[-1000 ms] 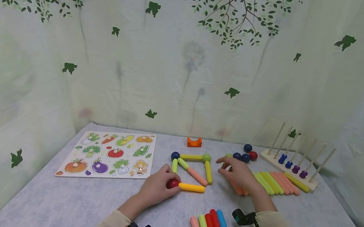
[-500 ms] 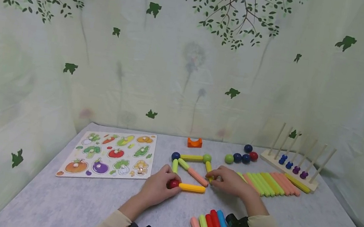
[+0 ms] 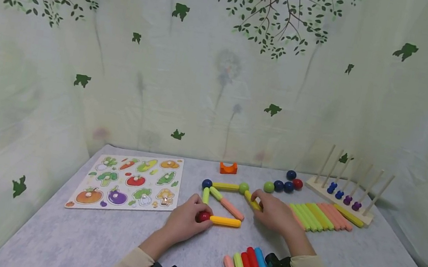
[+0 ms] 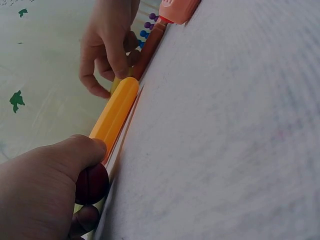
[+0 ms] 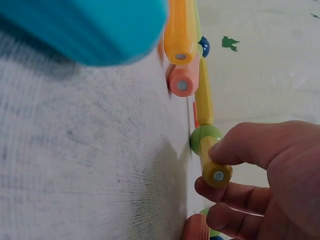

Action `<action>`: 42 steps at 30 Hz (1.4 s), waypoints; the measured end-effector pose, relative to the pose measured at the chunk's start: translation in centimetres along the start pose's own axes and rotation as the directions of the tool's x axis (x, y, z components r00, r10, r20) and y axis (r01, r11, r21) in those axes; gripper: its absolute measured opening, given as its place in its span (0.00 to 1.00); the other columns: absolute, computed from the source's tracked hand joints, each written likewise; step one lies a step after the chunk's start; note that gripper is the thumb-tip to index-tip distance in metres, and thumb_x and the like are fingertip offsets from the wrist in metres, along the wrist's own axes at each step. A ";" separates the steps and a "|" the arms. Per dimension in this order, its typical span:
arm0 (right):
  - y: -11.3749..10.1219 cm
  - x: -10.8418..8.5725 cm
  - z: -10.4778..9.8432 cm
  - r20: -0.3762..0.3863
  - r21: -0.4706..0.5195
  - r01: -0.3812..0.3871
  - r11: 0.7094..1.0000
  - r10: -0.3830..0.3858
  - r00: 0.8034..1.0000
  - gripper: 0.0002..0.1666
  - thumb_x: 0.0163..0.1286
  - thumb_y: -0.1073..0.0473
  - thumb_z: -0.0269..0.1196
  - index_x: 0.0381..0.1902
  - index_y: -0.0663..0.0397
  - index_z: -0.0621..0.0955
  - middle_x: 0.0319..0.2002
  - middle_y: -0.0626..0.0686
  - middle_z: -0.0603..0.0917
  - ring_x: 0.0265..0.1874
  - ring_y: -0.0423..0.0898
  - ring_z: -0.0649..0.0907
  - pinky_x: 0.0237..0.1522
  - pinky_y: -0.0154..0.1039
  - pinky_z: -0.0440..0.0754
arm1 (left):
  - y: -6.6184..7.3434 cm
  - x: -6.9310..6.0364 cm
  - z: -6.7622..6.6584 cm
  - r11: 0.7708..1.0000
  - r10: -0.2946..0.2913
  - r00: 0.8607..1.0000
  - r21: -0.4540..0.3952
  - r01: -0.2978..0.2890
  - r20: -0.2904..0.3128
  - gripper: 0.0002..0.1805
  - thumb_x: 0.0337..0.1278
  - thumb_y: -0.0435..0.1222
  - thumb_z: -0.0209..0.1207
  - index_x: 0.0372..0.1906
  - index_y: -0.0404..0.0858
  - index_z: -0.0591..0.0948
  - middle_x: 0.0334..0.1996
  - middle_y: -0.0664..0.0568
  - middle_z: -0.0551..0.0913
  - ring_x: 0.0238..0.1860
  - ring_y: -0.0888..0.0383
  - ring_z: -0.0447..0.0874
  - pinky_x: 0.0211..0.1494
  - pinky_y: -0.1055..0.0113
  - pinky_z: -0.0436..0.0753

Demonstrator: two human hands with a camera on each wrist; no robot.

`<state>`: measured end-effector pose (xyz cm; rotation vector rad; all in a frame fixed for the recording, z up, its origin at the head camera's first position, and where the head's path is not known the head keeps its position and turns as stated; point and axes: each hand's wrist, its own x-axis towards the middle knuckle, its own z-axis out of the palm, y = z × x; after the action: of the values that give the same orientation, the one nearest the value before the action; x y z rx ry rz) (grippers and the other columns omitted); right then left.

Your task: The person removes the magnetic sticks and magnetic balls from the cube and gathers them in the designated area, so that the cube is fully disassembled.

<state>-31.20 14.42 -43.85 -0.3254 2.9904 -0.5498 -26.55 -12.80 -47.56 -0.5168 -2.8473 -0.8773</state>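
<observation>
The left hand (image 3: 184, 219) holds a red ball (image 3: 203, 216), and an amber magnetic rod (image 3: 225, 221) points right from it. The right hand (image 3: 274, 214) pinches a yellow magnetic rod (image 3: 252, 200) between thumb and finger. That rod's far end touches a green ball (image 3: 244, 188); its near end shows a metal disc in the right wrist view. Another yellow rod (image 3: 225, 186) joins the green ball to a dark blue ball (image 3: 207, 183). A light green rod (image 3: 205, 194) runs from the blue ball toward the red one. A green rod (image 3: 215, 193) and a pink rod (image 3: 232, 209) lie diagonally inside.
A vegetable puzzle board (image 3: 123, 182) lies left. At the right are a pegged wooden stand (image 3: 338, 200), a row of rods (image 3: 322, 215) and loose balls (image 3: 289, 187). Short rods (image 3: 246, 263) lie in front; an orange arch block (image 3: 228, 168) stands behind.
The right hand came left to the yellow rod, took it and swung its near end rightward, away from the pink rod. The left hand stays on the red ball.
</observation>
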 end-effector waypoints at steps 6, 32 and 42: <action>-0.2 0.0 -0.1 -0.002 -0.017 -0.029 0.999 0.029 1.000 0.30 0.64 0.52 0.68 0.64 0.37 0.76 0.43 0.49 0.83 0.35 0.45 0.77 0.36 0.39 0.79 | 0.1 0.0 0.1 1.000 0.005 1.000 0.005 -0.004 -0.007 0.10 0.58 0.49 0.67 0.43 0.53 0.85 0.38 0.60 0.70 0.35 0.64 0.73 0.33 0.74 0.74; 0.9 -2.6 -1.6 0.058 -0.095 0.022 0.995 -0.016 0.998 0.24 0.64 0.52 0.69 0.57 0.43 0.79 0.34 0.48 0.81 0.30 0.45 0.76 0.32 0.38 0.77 | 0.0 -0.1 0.1 1.000 -0.005 1.000 -0.007 0.005 -0.004 0.11 0.58 0.49 0.67 0.43 0.53 0.85 0.38 0.59 0.71 0.35 0.63 0.73 0.33 0.74 0.74; 1.8 -4.6 -1.6 0.034 -0.121 0.028 0.992 -0.025 0.999 0.23 0.61 0.53 0.72 0.54 0.47 0.79 0.27 0.47 0.76 0.26 0.44 0.74 0.28 0.37 0.72 | 0.0 -0.1 0.0 1.000 -0.007 1.000 -0.002 0.007 -0.008 0.09 0.58 0.49 0.67 0.42 0.54 0.85 0.37 0.60 0.70 0.34 0.64 0.72 0.33 0.74 0.73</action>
<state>-27.21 17.63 -42.85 -0.3795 2.9987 -0.3610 -26.48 -12.80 -47.61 -0.5032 -2.8428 -0.8810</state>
